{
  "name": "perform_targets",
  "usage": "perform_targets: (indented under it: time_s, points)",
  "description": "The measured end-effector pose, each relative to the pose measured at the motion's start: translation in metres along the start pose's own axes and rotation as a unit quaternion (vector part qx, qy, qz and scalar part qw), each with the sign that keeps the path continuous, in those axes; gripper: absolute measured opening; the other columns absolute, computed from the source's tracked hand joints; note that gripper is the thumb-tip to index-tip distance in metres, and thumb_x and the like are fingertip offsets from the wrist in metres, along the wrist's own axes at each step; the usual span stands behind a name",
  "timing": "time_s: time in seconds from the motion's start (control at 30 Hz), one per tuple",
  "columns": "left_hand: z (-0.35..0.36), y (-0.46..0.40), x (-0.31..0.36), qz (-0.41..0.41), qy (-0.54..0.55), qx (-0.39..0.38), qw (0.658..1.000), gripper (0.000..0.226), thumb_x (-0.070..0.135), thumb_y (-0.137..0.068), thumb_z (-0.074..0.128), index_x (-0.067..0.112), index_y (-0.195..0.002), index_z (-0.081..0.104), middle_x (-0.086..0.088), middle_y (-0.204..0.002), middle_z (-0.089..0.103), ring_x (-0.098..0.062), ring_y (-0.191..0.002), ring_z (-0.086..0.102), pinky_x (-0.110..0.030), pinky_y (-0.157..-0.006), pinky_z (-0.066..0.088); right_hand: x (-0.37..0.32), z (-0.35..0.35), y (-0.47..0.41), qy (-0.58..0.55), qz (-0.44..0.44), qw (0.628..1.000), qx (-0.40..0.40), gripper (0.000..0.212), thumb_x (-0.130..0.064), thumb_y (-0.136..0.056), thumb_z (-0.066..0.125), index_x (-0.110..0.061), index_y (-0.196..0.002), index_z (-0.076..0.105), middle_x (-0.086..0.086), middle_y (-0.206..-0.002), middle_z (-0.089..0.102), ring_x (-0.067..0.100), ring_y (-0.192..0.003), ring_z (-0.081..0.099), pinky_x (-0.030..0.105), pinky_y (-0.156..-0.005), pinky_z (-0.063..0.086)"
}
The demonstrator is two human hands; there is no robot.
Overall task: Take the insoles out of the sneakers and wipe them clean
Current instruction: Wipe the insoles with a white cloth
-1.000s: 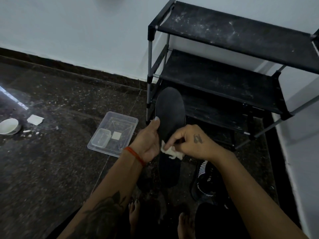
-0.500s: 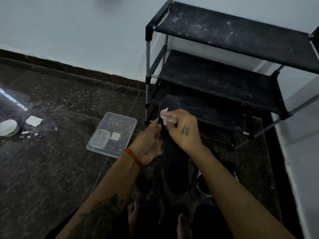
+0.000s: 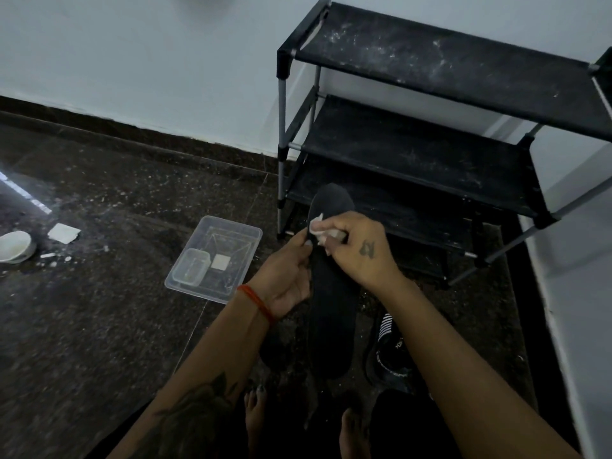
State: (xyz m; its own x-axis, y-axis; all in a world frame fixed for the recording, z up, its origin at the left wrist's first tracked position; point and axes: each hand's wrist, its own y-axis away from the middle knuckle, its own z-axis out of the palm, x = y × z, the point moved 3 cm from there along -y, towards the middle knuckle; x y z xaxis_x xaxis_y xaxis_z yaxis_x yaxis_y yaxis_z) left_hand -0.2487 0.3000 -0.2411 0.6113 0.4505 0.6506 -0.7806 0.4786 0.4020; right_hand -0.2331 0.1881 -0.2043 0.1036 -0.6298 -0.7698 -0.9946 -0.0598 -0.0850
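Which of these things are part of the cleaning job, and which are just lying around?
Part of the job:
insole
wipe
sneaker
left hand, holding the insole
right hand, pinching the wipe

Lying about:
shoe rack
clear tray
white bowl
paper scrap

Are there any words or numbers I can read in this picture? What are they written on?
None can be read for sure.
Sneaker: small white print beside its white stripes, too small and blurred to read.
Right hand: a small dark tattoo mark on its back, not readable as letters.
Insole, white wipe, clear plastic tray, shoe rack: no writing shows.
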Motion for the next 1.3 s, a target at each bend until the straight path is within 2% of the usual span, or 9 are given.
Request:
perform_targets:
  time_s: [0.1,0.23,0.4,0.6,0.8,0.87,0.97,1.07,1.3]
  points:
    - [-0.004,-0.001,0.003,0.009,0.007,0.017,1.000,0.036,0.016,-0.104,0.023,0.019,-0.130,0.048,-0.010,-0.113,0.062,-0.022,-0.098,0.061,-0.036,-0.079,0.056,-0.005,0.000,0.001,-0.129,0.047,0.987,-0.081,0.016,-0.007,-0.080,0.065,-0.018,-0.089,0.073,0.001,-0.089,0.070,0.002,-0.077,0.061,0.006,-0.067,0.044]
    - [-0.008,-0.002,0.008,0.027,0.036,0.054,0.998,0.033,0.013,-0.104,0.024,0.019,-0.125,0.049,-0.006,-0.111,0.062,-0.019,-0.096,0.061,-0.040,-0.080,0.054,0.006,-0.024,-0.007,-0.390,0.181,0.903,0.021,0.028,0.002,-0.083,0.046,-0.016,-0.077,0.067,0.000,-0.078,0.068,0.008,-0.065,0.057,0.016,-0.051,0.041]
    - [-0.016,-0.006,0.008,0.043,0.029,0.137,0.989,0.033,0.012,-0.104,0.026,0.013,-0.131,0.046,-0.003,-0.105,0.061,-0.016,-0.089,0.059,-0.040,-0.082,0.049,0.032,-0.020,0.001,-0.470,0.352,0.807,0.058,0.016,-0.024,-0.092,0.052,-0.011,-0.085,0.059,0.006,-0.084,0.061,0.017,-0.074,0.060,0.029,-0.063,0.053]
    - [-0.029,-0.019,0.002,0.054,0.010,0.206,0.977,0.035,0.010,-0.104,0.024,0.005,-0.134,0.043,-0.016,-0.135,0.051,-0.023,-0.097,0.059,-0.039,-0.088,0.043,0.057,0.011,0.002,-0.315,0.365,0.872,-0.082,0.014,-0.017,-0.080,0.067,-0.013,-0.093,0.063,0.002,-0.086,0.062,0.009,-0.068,0.057,0.018,-0.047,0.045]
    - [-0.054,-0.047,-0.013,0.018,-0.023,0.261,0.965,0.035,0.009,-0.104,0.026,0.003,-0.134,0.043,-0.018,-0.139,0.047,-0.034,-0.126,0.047,-0.041,-0.091,0.043,0.088,0.045,-0.015,-0.215,0.365,0.896,-0.130,0.009,-0.009,-0.079,0.068,-0.011,-0.075,0.060,0.004,-0.063,0.056,0.001,-0.029,0.043,0.017,-0.036,0.030]
    - [-0.069,-0.057,-0.025,-0.018,-0.045,0.263,0.963,0.035,0.010,-0.103,0.029,0.005,-0.135,0.042,-0.015,-0.131,0.054,-0.029,-0.107,0.057,-0.042,-0.084,0.044,0.107,0.059,-0.022,-0.191,0.381,0.896,-0.126,0.014,-0.007,-0.079,0.068,-0.011,-0.068,0.059,0.004,-0.060,0.054,0.001,-0.026,0.042,0.016,-0.035,0.030]
    - [-0.106,-0.080,-0.052,-0.077,-0.084,0.286,0.951,0.036,0.008,-0.102,0.033,0.011,-0.137,0.042,0.000,-0.084,0.061,-0.011,-0.065,0.053,-0.028,-0.059,0.046,0.140,0.084,-0.028,-0.155,0.413,0.889,-0.126,0.016,-0.007,-0.078,0.068,-0.011,-0.066,0.059,0.007,-0.063,0.056,0.008,-0.033,0.047,0.015,-0.034,0.032]
    - [-0.146,-0.101,-0.082,-0.115,-0.110,0.298,0.941,0.038,0.002,-0.099,0.029,0.006,-0.132,0.047,-0.002,-0.064,0.062,-0.013,-0.050,0.057,-0.018,-0.040,0.048,0.174,0.115,-0.031,-0.109,0.431,0.884,-0.146,0.016,-0.011,-0.079,0.067,-0.011,-0.065,0.058,0.008,-0.064,0.058,0.016,-0.048,0.049,0.019,-0.041,0.035]
    - [-0.251,-0.153,-0.168,-0.187,-0.272,0.389,0.860,0.022,0.006,-0.080,0.069,0.007,-0.102,0.067,-0.014,-0.104,0.069,-0.029,-0.091,0.067,-0.038,-0.083,0.056,0.250,0.199,-0.033,-0.050,0.453,0.871,-0.186,0.015,-0.012,-0.079,0.069,-0.013,-0.069,0.057,0.004,-0.069,0.060,0.015,-0.058,0.054,0.020,-0.045,0.038]
